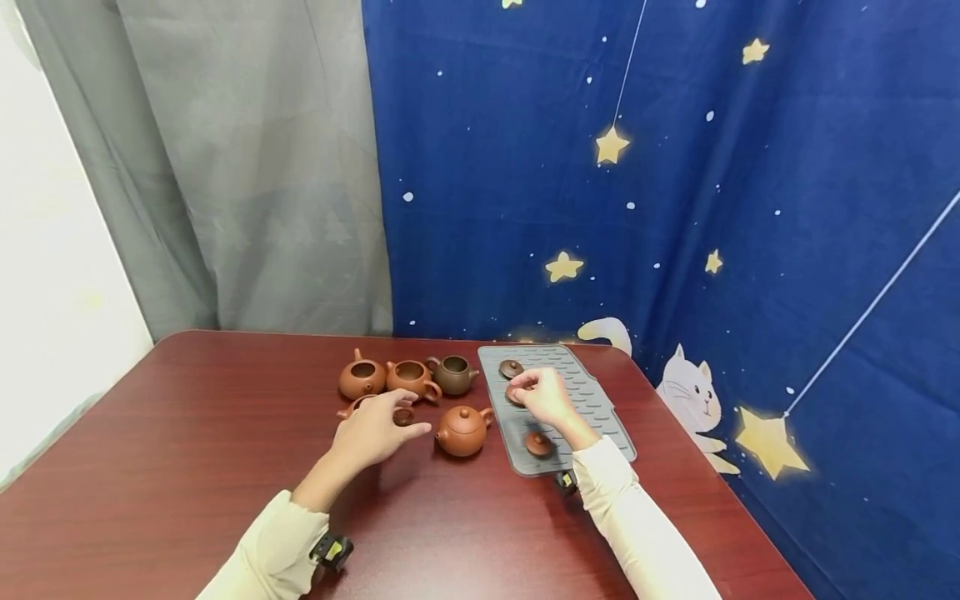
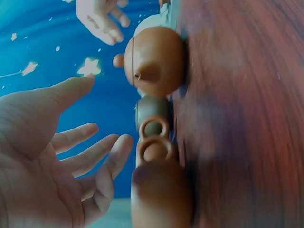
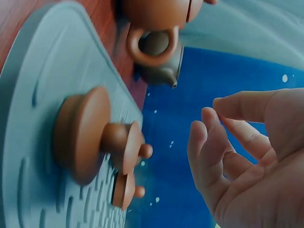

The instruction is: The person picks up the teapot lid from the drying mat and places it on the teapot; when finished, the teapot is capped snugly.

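Observation:
My left hand [image 1: 378,429] hovers with loosely bent fingers above a partly covered reddish-brown teapot; the left wrist view shows nothing in its grasp. Just to its right, a lidded orange-brown teapot [image 1: 462,432] stands on the table. My right hand [image 1: 546,397] is over the grey mat [image 1: 600,417], its fingertips close together beside a small brown lid [image 1: 514,395]. In the right wrist view the fingers hold nothing, and a nearer lid [image 3: 88,137] and two others lie knob up on the mat. A dark lid [image 1: 512,368] lies farther back.
Behind my left hand stand three teapots with open tops: a reddish one [image 1: 362,379], an orange-brown one [image 1: 408,379] and a dark olive one [image 1: 453,377]. The dark red table [image 1: 187,467] ends at curtains [image 1: 487,167] behind.

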A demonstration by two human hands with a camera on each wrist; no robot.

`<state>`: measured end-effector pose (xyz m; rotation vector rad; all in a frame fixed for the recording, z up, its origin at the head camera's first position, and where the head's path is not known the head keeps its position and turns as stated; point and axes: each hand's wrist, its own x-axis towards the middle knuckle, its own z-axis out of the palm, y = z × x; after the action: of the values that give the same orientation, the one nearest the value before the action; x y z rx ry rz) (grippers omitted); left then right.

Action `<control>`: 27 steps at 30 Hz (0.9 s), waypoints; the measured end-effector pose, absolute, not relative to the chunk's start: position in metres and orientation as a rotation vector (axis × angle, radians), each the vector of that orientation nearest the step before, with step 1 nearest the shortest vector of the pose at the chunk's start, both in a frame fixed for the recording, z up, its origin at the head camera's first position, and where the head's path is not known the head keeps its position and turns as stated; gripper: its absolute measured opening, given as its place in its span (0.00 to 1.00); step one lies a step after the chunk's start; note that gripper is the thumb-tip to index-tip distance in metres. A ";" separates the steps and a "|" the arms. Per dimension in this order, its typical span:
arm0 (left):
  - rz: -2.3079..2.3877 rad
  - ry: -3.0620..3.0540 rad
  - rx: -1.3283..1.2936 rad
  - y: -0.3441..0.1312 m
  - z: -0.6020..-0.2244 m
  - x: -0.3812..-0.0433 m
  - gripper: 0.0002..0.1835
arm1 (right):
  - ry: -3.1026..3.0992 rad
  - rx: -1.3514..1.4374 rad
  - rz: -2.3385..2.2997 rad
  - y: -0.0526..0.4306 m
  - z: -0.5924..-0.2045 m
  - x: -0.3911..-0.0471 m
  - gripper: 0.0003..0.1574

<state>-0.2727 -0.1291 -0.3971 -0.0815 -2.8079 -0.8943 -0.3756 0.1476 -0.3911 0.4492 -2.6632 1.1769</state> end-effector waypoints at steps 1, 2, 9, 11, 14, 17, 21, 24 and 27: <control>-0.890 -2.802 -0.075 -0.133 -0.397 -0.272 0.31 | -2.666 0.446 1.177 0.149 -0.392 -0.377 0.07; -0.886 -2.797 -0.071 -0.137 -0.398 -0.271 0.32 | -2.670 0.437 1.177 0.150 -0.393 -0.379 0.07; -0.902 -2.796 -0.046 -0.164 -0.401 -0.268 0.33 | -2.695 0.382 1.171 0.158 -0.399 -0.388 0.09; -0.891 -2.799 -0.028 -0.171 -0.402 -0.268 0.33 | -2.713 0.377 1.145 0.159 -0.399 -0.389 0.10; -0.878 -2.799 -0.007 -0.181 -0.404 -0.269 0.34 | -2.746 0.358 1.112 0.159 -0.398 -0.392 0.09; -0.868 -2.808 -0.004 -0.189 -0.407 -0.270 0.35 | -2.776 0.331 1.085 0.159 -0.397 -0.396 0.11; -0.866 -2.825 0.015 -0.196 -0.411 -0.270 0.38 | -2.800 0.325 1.058 0.158 -0.397 -0.403 0.13; -0.876 -2.830 0.030 -0.198 -0.414 -0.271 0.39 | -2.820 0.326 1.033 0.158 -0.401 -0.407 0.12; -0.886 -2.834 0.031 -0.199 -0.415 -0.272 0.39 | -2.838 0.310 1.013 0.159 -0.405 -0.411 0.11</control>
<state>-0.2719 -0.1988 -0.4150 0.0314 -2.8339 -0.8863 -0.4106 0.1587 -0.4050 0.3097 -2.8379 1.0131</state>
